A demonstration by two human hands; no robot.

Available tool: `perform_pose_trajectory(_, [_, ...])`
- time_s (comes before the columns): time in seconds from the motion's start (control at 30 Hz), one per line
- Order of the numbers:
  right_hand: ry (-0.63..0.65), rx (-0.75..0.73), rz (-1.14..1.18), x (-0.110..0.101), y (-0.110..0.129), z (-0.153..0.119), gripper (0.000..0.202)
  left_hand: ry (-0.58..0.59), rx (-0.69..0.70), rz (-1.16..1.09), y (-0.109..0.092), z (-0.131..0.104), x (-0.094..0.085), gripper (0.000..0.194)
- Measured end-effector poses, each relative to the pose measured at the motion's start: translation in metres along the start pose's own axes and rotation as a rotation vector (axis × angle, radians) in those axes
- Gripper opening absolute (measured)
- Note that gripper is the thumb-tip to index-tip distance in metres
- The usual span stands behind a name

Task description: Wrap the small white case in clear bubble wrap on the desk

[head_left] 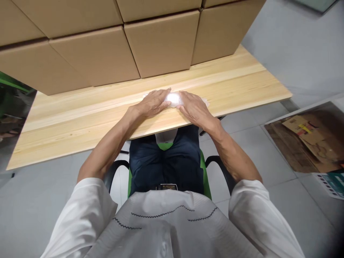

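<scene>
A small white, shiny, wrapped-looking item (173, 99) lies on the pale wooden table (80, 122), between my two hands. My left hand (154, 103) rests over its left end, palm down, with the thumb apart from the fingers. Over the right end lies my right hand (194, 106), also palm down. Thin, see-through edges of the item stick out past both hands. Glare hides the detail in its middle, and the hands cover its ends.
Closed cardboard boxes (163, 44) stand stacked along the table's far side, just beyond my hands. An open carton (309, 136) with cardboard in it is on the right. A chair armrest (219, 166) is beside my legs.
</scene>
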State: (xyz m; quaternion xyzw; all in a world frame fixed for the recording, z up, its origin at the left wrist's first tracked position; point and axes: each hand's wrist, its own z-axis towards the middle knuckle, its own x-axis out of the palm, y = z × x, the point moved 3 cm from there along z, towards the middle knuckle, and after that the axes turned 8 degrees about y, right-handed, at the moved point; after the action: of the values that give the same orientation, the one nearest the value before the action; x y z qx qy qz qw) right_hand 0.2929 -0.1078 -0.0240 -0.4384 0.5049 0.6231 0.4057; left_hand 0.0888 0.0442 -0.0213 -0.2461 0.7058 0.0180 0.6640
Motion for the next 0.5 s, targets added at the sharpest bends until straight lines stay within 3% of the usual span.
perform_pose_trajectory(0.27, [0.017, 0.056, -0.094, 0.008, -0.002, 0.005, 0.075, -0.021, -0.023, 0.021, -0.001, 0.000, 0.007, 0.099])
perform_pose_trajectory(0.5, [-0.052, 0.139, -0.115, 0.013, 0.002, 0.010, 0.067, -0.105, -0.026, -0.002, -0.005, -0.001, 0.010, 0.079])
